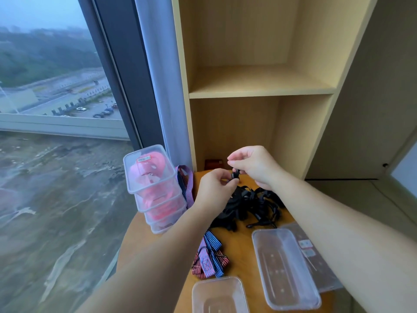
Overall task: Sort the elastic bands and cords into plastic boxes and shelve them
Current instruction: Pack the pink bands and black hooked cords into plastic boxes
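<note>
Right hand and left hand both pinch one black cord just above the black pile on the tabletop — black pile and striped bands unsorted. Stacked boxes hold pink bands; near box holds nothing — shelf step not begun.

We're looking out a big window on our left: misty trees, a road, parked cars far below. A dark frame runs down beside a sheer pale curtain. Below, there's a wooden table with a rounded edge, and a thin black cable trails along the ledge at right.
</note>
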A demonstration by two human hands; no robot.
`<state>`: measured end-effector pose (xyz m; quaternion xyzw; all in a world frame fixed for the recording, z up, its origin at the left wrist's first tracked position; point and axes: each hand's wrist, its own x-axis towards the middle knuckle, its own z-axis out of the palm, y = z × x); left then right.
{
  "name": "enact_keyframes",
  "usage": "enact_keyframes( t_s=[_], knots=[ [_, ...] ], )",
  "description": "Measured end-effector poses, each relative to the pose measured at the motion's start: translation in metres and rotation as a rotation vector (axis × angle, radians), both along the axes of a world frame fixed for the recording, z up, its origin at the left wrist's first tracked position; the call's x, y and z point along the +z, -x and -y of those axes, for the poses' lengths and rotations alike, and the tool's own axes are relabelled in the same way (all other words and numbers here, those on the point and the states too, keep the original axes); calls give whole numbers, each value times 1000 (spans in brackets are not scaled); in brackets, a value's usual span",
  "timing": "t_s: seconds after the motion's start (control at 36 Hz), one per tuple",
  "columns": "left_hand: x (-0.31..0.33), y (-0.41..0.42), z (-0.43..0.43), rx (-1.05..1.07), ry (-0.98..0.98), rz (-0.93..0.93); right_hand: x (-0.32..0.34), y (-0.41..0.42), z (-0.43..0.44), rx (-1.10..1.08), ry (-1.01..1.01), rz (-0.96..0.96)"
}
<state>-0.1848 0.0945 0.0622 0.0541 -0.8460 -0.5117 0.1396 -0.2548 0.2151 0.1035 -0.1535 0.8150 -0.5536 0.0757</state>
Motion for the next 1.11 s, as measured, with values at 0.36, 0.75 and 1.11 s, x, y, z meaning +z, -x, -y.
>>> enact_keyframes(
  t_s=[0.36,0.75,1.11],
  knots=[
    [7,3,10,-30,102,-3,8,8,0,39,-169,-204],
    [72,28,22,-28,83,-181,11,9,-10,172,-104,24],
    [161,33,42,36,151,-311,20,10,4,87,-38,-172]
  ],
)
